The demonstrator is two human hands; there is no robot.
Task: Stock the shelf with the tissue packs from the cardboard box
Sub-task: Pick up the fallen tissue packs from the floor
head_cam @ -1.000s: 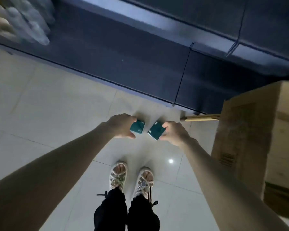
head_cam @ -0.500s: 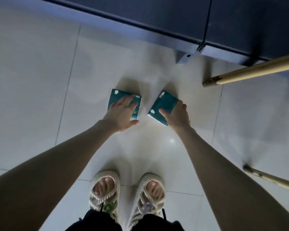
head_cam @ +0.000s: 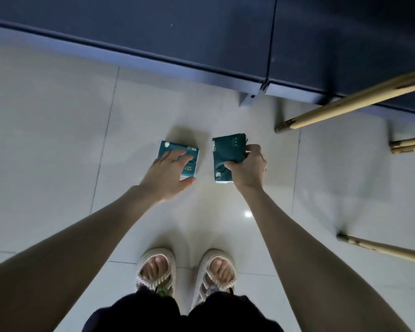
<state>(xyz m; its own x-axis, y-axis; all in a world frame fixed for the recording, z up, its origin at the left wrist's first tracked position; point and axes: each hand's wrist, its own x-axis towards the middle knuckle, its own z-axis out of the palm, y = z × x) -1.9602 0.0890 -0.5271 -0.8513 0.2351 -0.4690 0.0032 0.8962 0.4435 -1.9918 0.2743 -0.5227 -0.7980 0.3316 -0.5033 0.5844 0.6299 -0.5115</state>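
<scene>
Turned squarer: right tissue pack point(head_cam: 228, 152), gripped by curled right hand point(head_cam: 249, 168); left hand point(head_cam: 164, 178) flat-fingered on left tissue pack point(head_cam: 192, 159); glossy tiled floor point(head_cam: 58, 140).

The right hand point(head_cam: 248, 167) grips one tissue pack point(head_cam: 227, 152) by its right edge, low over the tiled floor point(head_cam: 58, 140). Just left of that grip, across a narrow gap, a second tissue pack point(head_cam: 191, 155) lies under the straight fingers of the left hand point(head_cam: 168, 173). Beyond the grip, away from the person, the shelf base point(head_cam: 153, 27) runs across the floor. Right of the grip and slightly beyond it, a wooden leg point(head_cam: 345, 106) meets the tiles. Two leg ends point(head_cam: 407, 146) sit further right. Another leg point(head_cam: 381, 249) stands right of the grip, nearer the person. Behind the grip, the left sandal point(head_cam: 157, 269) and the right sandal point(head_cam: 217, 271) stand side by side.
</scene>
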